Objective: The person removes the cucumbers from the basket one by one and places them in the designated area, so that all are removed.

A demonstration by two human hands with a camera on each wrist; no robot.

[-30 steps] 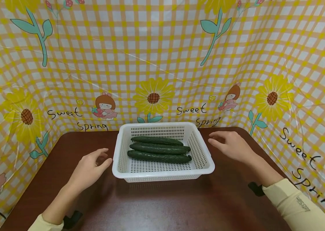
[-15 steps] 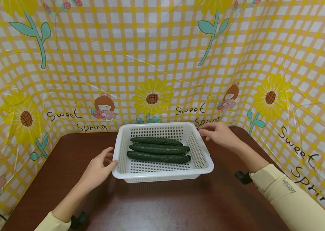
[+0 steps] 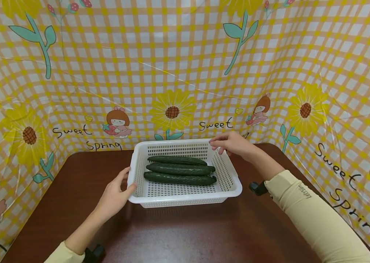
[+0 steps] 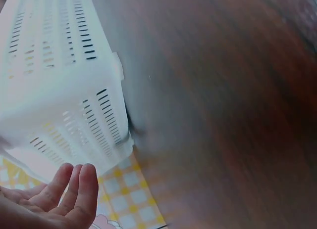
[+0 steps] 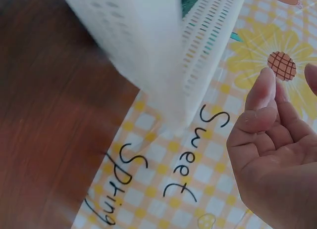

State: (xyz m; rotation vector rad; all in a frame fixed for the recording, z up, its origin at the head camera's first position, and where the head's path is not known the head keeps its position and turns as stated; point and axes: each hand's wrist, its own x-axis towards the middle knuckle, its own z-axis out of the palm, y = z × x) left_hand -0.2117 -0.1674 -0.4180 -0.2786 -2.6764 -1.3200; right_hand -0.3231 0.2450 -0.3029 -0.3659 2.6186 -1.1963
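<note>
A white plastic basket (image 3: 185, 199) with slotted walls stands on the dark table, and three cucumbers (image 3: 180, 169) lie side by side in it. My left hand (image 3: 114, 195) holds the basket's left end, thumb over the rim and the other fingers along the outer wall. In the left wrist view those fingers (image 4: 86, 184) show beside the slotted wall. Over the basket's back right corner hovers my right hand (image 3: 234, 143), fingers loosely bent. Nothing is between its fingers (image 5: 260, 90) in the right wrist view, where the basket's corner (image 5: 171, 105) appears to their left.
The dark brown table (image 3: 178, 233) reaches back to a checked cloth (image 3: 185, 73) with printed sunflowers, which surrounds it at the back and both sides. The basket's far rim is close to that cloth.
My right hand has moved left, from beside the basket to over its back right corner. My left hand has come right and taken hold of the left rim. The cucumbers lie as before.
</note>
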